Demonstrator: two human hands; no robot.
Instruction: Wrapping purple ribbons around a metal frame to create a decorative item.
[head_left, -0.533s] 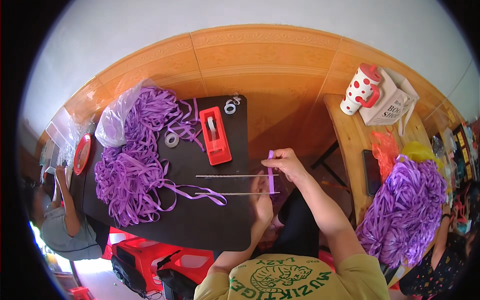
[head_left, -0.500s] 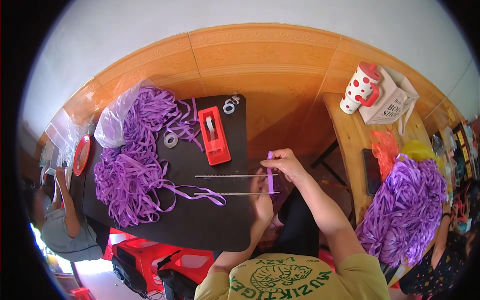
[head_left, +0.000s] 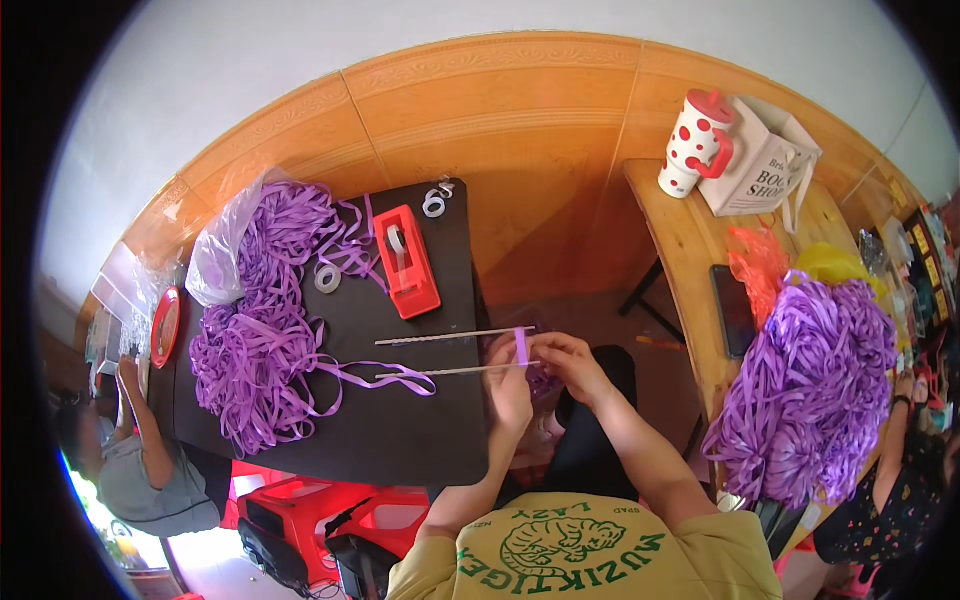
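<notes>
Change: hardly anything has moved since the earlier frames; both hands stay at the ribbon strip.
Left hand [head_left: 512,385]: fingers closed on the near thin rod [head_left: 455,371] at its right end.
Right hand [head_left: 565,360]: fingers pinched shut around the short purple ribbon strip [head_left: 521,346], held upright between both rods.
Far rod [head_left: 450,336]: lies parallel on the black tabletop [head_left: 400,440].
Farther: purple ribbon heap [head_left: 265,330], red tape dispenser [head_left: 407,262].

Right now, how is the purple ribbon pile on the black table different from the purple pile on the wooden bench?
The table pile sprawls loose beside a clear plastic bag; the bench pile is one rounded heap. Loose strips trail from the table pile; the bench pile hangs over the edge. Both are purple ribbon strips.
</notes>
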